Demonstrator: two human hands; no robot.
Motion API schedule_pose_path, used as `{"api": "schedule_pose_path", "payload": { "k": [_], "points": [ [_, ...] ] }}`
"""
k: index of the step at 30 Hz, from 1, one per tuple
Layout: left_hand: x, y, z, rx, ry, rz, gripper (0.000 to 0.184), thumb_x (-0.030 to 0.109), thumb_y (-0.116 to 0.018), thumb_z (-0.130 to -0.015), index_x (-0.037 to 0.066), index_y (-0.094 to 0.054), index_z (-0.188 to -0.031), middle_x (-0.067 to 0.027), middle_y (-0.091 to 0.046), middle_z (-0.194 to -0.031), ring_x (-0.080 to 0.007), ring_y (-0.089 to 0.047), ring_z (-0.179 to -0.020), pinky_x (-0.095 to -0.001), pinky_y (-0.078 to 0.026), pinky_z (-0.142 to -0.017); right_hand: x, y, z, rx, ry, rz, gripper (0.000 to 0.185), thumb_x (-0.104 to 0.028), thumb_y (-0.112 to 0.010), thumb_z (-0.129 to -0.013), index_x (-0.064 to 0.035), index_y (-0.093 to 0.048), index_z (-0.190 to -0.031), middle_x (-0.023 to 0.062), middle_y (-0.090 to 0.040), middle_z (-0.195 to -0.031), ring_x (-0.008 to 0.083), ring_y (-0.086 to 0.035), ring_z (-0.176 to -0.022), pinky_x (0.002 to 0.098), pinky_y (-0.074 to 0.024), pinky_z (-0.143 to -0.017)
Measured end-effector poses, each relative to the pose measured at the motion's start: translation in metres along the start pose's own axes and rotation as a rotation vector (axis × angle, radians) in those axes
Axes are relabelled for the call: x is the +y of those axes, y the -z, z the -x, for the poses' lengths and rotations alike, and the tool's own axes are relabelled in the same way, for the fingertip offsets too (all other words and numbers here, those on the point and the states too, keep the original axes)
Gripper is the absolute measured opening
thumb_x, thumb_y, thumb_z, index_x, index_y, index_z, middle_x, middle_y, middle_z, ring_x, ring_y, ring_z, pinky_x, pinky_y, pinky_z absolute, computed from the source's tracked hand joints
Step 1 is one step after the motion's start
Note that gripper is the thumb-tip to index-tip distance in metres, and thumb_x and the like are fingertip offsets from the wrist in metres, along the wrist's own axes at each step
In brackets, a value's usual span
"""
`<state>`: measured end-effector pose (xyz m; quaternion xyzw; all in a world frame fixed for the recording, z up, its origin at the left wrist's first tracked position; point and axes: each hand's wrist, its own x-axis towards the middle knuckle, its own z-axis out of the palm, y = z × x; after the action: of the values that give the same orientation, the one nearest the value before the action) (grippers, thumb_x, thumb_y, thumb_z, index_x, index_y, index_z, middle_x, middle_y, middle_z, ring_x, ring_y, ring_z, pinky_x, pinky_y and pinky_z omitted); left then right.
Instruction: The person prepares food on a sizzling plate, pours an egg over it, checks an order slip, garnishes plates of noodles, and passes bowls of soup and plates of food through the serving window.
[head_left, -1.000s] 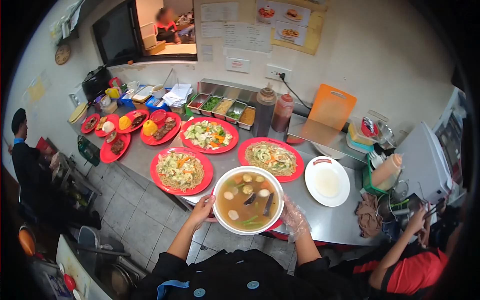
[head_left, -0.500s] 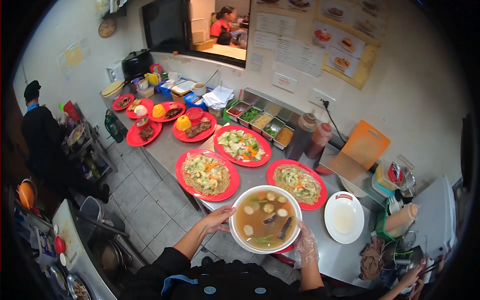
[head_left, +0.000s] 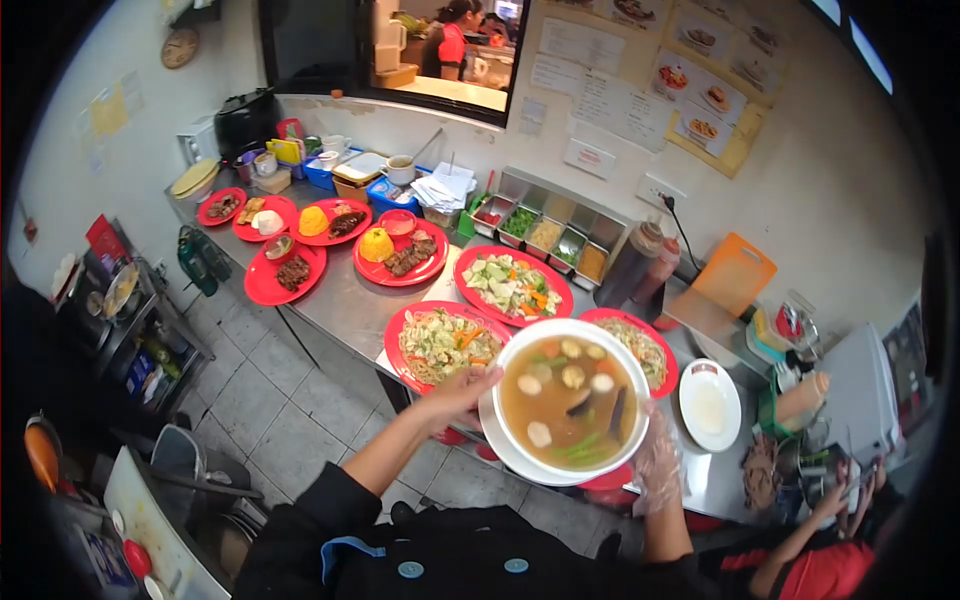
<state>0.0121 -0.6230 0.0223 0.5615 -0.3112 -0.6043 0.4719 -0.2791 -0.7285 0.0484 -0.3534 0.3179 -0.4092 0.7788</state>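
Note:
I hold a white bowl (head_left: 508, 450) of brown soup with both hands, above the near edge of the steel counter. Meatballs, dark eggplant pieces and green vegetables float in the broth. My bare left hand (head_left: 457, 398) grips the bowl's left side, thumb near the rim. On the right side, my right hand (head_left: 660, 458), in a clear plastic glove, grips the bowl; some of its fingers are hidden. Behind the bowl are a red plate of noodles (head_left: 445, 345), a partly covered second noodle plate (head_left: 640, 345) and a red plate of vegetables (head_left: 512, 285).
More red plates with rice and meat (head_left: 400, 252) line the counter leftward. Topping trays (head_left: 545, 235) and sauce bottles (head_left: 640, 262) stand by the wall. A white oval plate (head_left: 710, 405) lies at right. Another person's hands (head_left: 840, 495) show at lower right.
The bowl has moved right and slightly up in my hands, and now covers part of the right noodle plate. The view has shifted; a person's red sleeve has come into view at lower right.

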Motion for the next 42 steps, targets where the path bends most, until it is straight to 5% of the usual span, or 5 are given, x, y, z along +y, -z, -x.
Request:
{"api": "schedule_pose_path", "payload": {
  "k": [16, 21, 24, 33, 42],
  "points": [
    [0.184, 0.187, 0.012, 0.032, -0.147, -0.244, 0.072, 0.065, -0.037, -0.082, 0.004, -0.049, -0.118, -0.0098, -0.06, -0.1, -0.0178, -0.06, -0.088, -0.0362, -0.055, -0.062, 0.003, -0.243, -0.091, -0.093, 0.196, 0.058, 0.041, -0.029, -0.053, -0.087, 0.001, -0.048, -0.114, 0.015, -0.059, -0.104, 0.0233, -0.062, -0.089, 0.0343, -0.0547, -0.073],
    [0.241, 0.247, -0.025, 0.116, -0.213, -0.263, 0.07, 0.065, -0.035, -0.083, 0.003, -0.05, -0.111, -0.0076, -0.054, -0.081, -0.0152, -0.056, -0.073, -0.0368, -0.053, -0.061, -0.006, -0.306, -0.159, -0.156, 0.134, 0.071, 0.041, -0.03, -0.049, -0.089, -0.0007, -0.046, -0.118, 0.0135, -0.056, -0.112, 0.0229, -0.058, -0.1, 0.0364, -0.0507, -0.082],
    [0.276, 0.291, -0.058, 0.123, -0.171, -0.275, 0.072, 0.065, -0.035, -0.083, 0.004, -0.048, -0.118, -0.0113, -0.057, -0.099, -0.0207, -0.056, -0.085, -0.0386, -0.052, -0.063, -0.006, -0.326, -0.225, -0.24, 0.138, 0.033, 0.042, -0.03, -0.048, -0.09, -0.0017, -0.045, -0.12, 0.0134, -0.053, -0.117, 0.0222, -0.055, -0.105, 0.0366, -0.049, -0.086],
    [0.372, 0.416, -0.182, 0.197, -0.316, -0.31, 0.079, 0.075, -0.042, -0.071, 0.0, -0.058, -0.09, -0.0048, -0.054, -0.073, -0.0115, -0.052, -0.063, -0.0355, -0.051, -0.057, -0.008, -0.408, -0.402, -0.281, 0.106, -0.079, 0.067, -0.036, -0.064, -0.078, 0.0133, -0.039, -0.116, 0.027, -0.052, -0.109, 0.0306, -0.06, -0.094, 0.036, -0.0548, -0.079],
    [0.458, 0.526, -0.335, 0.12, -0.265, -0.33, 0.091, 0.074, -0.047, -0.068, -0.007, -0.042, -0.11, -0.0122, -0.051, -0.088, -0.0182, -0.055, -0.077, -0.0362, -0.05, -0.064, -0.022, -0.475, -0.564, -0.149, 0.245, -0.004, 0.058, -0.032, -0.062, -0.08, 0.0042, -0.039, -0.12, 0.0256, -0.053, -0.108, 0.0348, -0.059, -0.095, 0.0421, -0.0554, -0.075]
  ]
}}
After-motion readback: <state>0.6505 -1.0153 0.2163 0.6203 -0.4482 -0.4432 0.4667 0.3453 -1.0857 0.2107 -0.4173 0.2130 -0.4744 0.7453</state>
